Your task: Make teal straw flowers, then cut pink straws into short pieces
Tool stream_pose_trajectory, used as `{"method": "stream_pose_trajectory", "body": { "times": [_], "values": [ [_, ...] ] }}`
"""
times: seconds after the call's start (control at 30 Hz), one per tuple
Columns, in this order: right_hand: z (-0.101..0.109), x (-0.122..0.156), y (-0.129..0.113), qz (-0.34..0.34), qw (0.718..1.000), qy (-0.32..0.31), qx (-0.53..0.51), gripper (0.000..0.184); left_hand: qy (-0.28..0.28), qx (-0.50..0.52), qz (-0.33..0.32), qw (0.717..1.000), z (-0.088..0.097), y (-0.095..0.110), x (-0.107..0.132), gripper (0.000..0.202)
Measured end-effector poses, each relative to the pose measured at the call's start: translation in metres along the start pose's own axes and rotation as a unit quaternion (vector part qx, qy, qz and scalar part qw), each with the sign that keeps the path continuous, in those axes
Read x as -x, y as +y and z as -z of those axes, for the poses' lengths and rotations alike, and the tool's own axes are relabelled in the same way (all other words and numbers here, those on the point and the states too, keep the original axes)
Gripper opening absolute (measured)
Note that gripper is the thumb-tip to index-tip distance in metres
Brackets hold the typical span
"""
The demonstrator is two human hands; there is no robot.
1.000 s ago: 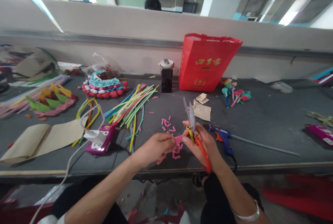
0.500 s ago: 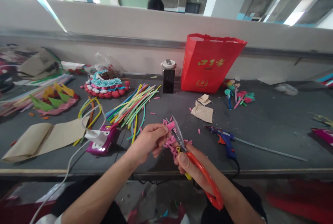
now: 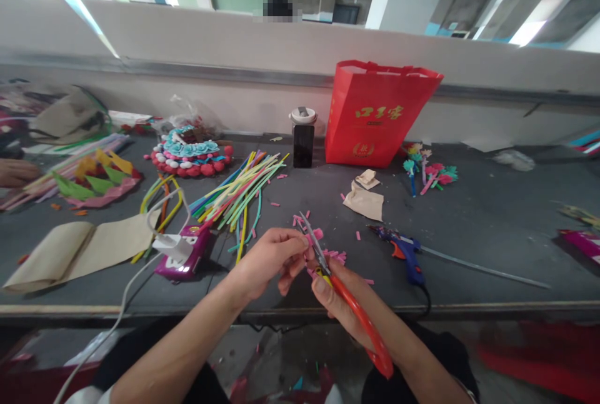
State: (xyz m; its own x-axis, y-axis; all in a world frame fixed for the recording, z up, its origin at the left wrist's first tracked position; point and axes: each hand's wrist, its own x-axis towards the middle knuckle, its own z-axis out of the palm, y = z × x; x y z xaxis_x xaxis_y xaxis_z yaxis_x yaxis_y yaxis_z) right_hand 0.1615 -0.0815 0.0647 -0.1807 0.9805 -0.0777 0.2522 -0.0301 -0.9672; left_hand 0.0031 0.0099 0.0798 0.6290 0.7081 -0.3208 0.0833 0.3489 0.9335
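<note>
My left hand [image 3: 267,260] pinches a small pink foam piece [image 3: 317,233] just above the dark bench near its front edge. My right hand [image 3: 340,301] grips red-handled scissors [image 3: 347,304], whose blades [image 3: 309,238] meet the pink piece beside my left fingertips. Several short pink offcuts [image 3: 335,257] lie on the bench under and around the blades.
A bundle of coloured foam sticks [image 3: 239,188], a purple device with a white cable [image 3: 180,254], a blue glue gun [image 3: 405,254], a red bag [image 3: 377,113], a dark jar [image 3: 302,138], beige paper [image 3: 75,247] and foam flower pieces [image 3: 190,154] lie about. Another person's hand [image 3: 14,172] rests at the far left.
The scissors swung from pointing up to lying across the pink piece, and my right hand dropped toward me. The blades have closed further on the piece since half a second ago.
</note>
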Motion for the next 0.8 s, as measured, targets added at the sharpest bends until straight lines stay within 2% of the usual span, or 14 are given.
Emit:
{"method": "stream_pose_trajectory", "body": {
  "times": [0.17,0.57,0.8],
  "values": [
    [0.003,0.000,-0.003,-0.010,1.000,-0.029,-0.006,0.049,0.019,-0.012,-0.004,1.000,-0.001,-0.001,-0.001,0.026],
    [-0.005,-0.005,0.011,0.013,0.999,0.025,0.036,0.051,0.025,-0.049,-0.011,0.998,0.000,-0.008,-0.004,0.031],
    [-0.008,-0.007,0.009,0.015,0.998,0.053,0.042,0.048,0.024,-0.051,-0.014,0.998,0.001,-0.008,-0.005,0.032]
  ]
}}
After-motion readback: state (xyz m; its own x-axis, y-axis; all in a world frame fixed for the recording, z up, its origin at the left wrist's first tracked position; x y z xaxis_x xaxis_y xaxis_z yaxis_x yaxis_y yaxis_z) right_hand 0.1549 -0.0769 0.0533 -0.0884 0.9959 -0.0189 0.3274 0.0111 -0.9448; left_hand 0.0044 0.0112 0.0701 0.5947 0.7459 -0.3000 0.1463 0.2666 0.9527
